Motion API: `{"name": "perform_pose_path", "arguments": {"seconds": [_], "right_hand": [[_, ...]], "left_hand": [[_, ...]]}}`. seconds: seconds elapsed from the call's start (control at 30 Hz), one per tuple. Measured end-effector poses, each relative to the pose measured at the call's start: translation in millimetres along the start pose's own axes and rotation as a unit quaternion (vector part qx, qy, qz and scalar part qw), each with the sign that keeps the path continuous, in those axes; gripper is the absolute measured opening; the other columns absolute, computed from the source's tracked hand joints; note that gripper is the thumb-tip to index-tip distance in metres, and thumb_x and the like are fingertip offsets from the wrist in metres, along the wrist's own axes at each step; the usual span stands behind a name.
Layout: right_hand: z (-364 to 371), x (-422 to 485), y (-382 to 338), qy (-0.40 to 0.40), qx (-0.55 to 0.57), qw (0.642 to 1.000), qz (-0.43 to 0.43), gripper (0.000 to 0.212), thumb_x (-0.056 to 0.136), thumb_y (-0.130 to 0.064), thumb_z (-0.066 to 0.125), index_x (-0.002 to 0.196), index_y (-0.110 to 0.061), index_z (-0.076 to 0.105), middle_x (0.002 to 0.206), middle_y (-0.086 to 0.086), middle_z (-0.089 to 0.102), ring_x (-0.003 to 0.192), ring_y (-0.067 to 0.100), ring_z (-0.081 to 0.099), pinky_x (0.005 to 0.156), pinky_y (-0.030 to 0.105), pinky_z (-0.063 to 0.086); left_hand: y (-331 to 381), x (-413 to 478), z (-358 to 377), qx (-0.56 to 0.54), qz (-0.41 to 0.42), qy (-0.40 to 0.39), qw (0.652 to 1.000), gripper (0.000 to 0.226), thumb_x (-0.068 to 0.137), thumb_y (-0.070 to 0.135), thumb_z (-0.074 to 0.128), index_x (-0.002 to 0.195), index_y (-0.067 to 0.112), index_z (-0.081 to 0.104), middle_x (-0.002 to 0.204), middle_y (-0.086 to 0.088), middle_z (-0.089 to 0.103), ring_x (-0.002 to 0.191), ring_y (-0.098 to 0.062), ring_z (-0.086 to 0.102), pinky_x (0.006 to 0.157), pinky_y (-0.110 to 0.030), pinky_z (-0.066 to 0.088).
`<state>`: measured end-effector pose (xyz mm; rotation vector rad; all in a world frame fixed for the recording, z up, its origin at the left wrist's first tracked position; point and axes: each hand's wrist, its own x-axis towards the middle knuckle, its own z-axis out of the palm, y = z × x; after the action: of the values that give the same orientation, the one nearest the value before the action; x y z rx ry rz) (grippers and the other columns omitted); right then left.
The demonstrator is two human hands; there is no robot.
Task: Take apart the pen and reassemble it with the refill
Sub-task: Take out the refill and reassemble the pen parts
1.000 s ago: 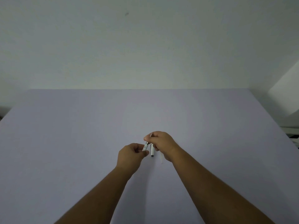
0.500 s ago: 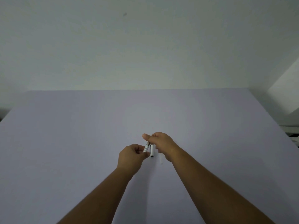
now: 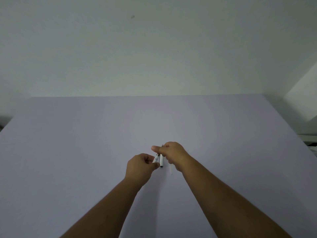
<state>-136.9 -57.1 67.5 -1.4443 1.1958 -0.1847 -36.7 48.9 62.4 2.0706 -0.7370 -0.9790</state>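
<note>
In the head view, a pale lilac surface (image 3: 85, 152) is seen below a plain wall (image 3: 154, 48). Near the middle of the surface, toward its near edge, the left hand (image 3: 139, 167) is closed around a short white pen piece (image 3: 155, 159). Just beside it, a white pen barrel (image 3: 161, 162), its open dark end toward the near edge, is pinched in the right hand (image 3: 173, 154). A thin pale part (image 3: 171, 169) is visible under the right wrist; what it is cannot be told.

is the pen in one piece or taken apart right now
Taken apart: the right hand holds a white tube with an open dark end, and the left hand pinches a separate piece beside it.
</note>
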Motion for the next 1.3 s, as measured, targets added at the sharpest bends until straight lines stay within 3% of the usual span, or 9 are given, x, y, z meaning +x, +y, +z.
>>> {"name": "perform_pose_path", "arguments": {"seconds": [0.13, 0.2, 0.27, 0.37, 0.5, 0.6, 0.73, 0.87, 1.3], "right_hand": [[-2.8, -2.0, 0.6, -0.05, 0.031, 0.998, 0.001, 0.031, 0.077, -0.047, 0.068, 0.09, -0.019, 0.067, 0.082, -0.009, 0.064, 0.074, 0.008, 0.052, 0.068, 0.025, 0.041], [-2.5, -2.5, 1.6, -0.048, 0.043, 0.998, -0.01, 0.016, 0.079, -0.038, 0.069, 0.079, -0.021, 0.069, 0.077, -0.009, 0.066, 0.07, 0.009, 0.052, 0.065, 0.025, 0.041], [1.2, -2.2, 0.8, -0.009, -0.002, 1.0, 0.006, 0.028, 0.075, -0.047, 0.071, 0.071, -0.02, 0.063, 0.071, -0.006, 0.061, 0.066, 0.009, 0.051, 0.062, 0.025, 0.04], [3.1, -2.6, -0.9, -0.017, -0.019, 1.0, 0.017, 0.036, 0.073, -0.056, 0.067, 0.079, -0.021, 0.062, 0.079, -0.008, 0.06, 0.074, 0.009, 0.052, 0.063, 0.025, 0.039], [-2.7, -4.2, 0.5, -0.047, 0.044, 0.998, -0.022, 0.014, 0.079, -0.036, 0.069, 0.081, -0.023, 0.069, 0.08, -0.009, 0.066, 0.072, 0.01, 0.052, 0.065, 0.024, 0.041], [1.6, -4.2, -2.4, -0.008, -0.017, 1.0, 0.01, 0.032, 0.074, -0.051, 0.069, 0.073, -0.021, 0.062, 0.075, -0.005, 0.06, 0.066, 0.009, 0.05, 0.063, 0.025, 0.04], [-1.3, -6.1, -2.2, -0.062, 0.04, 0.997, -0.007, 0.024, 0.08, -0.041, 0.068, 0.091, -0.02, 0.068, 0.089, -0.006, 0.065, 0.076, 0.009, 0.051, 0.072, 0.027, 0.042], [1.9, -3.6, -3.8, -0.015, -0.006, 1.0, 0.005, 0.027, 0.076, -0.045, 0.07, 0.073, -0.019, 0.063, 0.074, -0.005, 0.062, 0.065, 0.009, 0.05, 0.066, 0.027, 0.041], [0.4, -3.1, -3.3, -0.049, 0.02, 0.999, 0.004, 0.02, 0.079, -0.045, 0.067, 0.078, -0.025, 0.064, 0.083, -0.009, 0.063, 0.073, 0.008, 0.051, 0.066, 0.025, 0.04]], "left_hand": [[-0.4, 0.9, -0.6, -0.006, -0.004, 0.005, 1.0, 0.008, 0.075, 0.022, 0.077, 0.079, 0.021, 0.07, 0.073, 0.004, 0.067, 0.064, -0.011, 0.06, 0.057, -0.026, 0.048], [0.2, 1.4, -1.5, 0.001, -0.004, 0.008, 1.0, 0.009, 0.074, 0.023, 0.077, 0.079, 0.021, 0.07, 0.072, 0.005, 0.066, 0.063, -0.01, 0.059, 0.057, -0.025, 0.048], [0.5, 0.5, -0.1, 0.004, -0.003, 0.005, 1.0, 0.009, 0.074, 0.023, 0.077, 0.078, 0.021, 0.069, 0.071, 0.005, 0.065, 0.062, -0.011, 0.058, 0.057, -0.026, 0.049], [-1.1, 0.1, -0.2, -0.001, -0.005, 0.007, 1.0, 0.009, 0.074, 0.024, 0.077, 0.076, 0.022, 0.069, 0.073, 0.004, 0.066, 0.063, -0.01, 0.058, 0.058, -0.026, 0.05], [-0.5, 1.5, -1.7, 0.011, -0.002, 0.014, 1.0, 0.011, 0.073, 0.025, 0.077, 0.073, 0.025, 0.067, 0.072, 0.006, 0.066, 0.061, -0.009, 0.058, 0.053, -0.024, 0.047], [0.8, 0.5, 0.8, 0.017, 0.001, 0.011, 1.0, 0.012, 0.074, 0.025, 0.077, 0.072, 0.027, 0.065, 0.07, 0.007, 0.064, 0.061, -0.009, 0.058, 0.055, -0.025, 0.049], [0.1, 2.5, -2.7, 0.017, 0.0, 0.018, 1.0, 0.012, 0.074, 0.025, 0.077, 0.072, 0.025, 0.066, 0.071, 0.005, 0.065, 0.062, -0.01, 0.058, 0.055, -0.026, 0.049], [1.8, 1.2, -0.9, 0.025, 0.002, 0.017, 1.0, 0.011, 0.075, 0.025, 0.077, 0.078, 0.022, 0.067, 0.071, 0.006, 0.063, 0.062, -0.01, 0.057, 0.058, -0.028, 0.051], [1.0, 2.5, -1.9, 0.029, -0.001, 0.017, 0.999, 0.011, 0.074, 0.025, 0.076, 0.074, 0.024, 0.065, 0.071, 0.006, 0.064, 0.062, -0.009, 0.057, 0.058, -0.026, 0.05]]}}
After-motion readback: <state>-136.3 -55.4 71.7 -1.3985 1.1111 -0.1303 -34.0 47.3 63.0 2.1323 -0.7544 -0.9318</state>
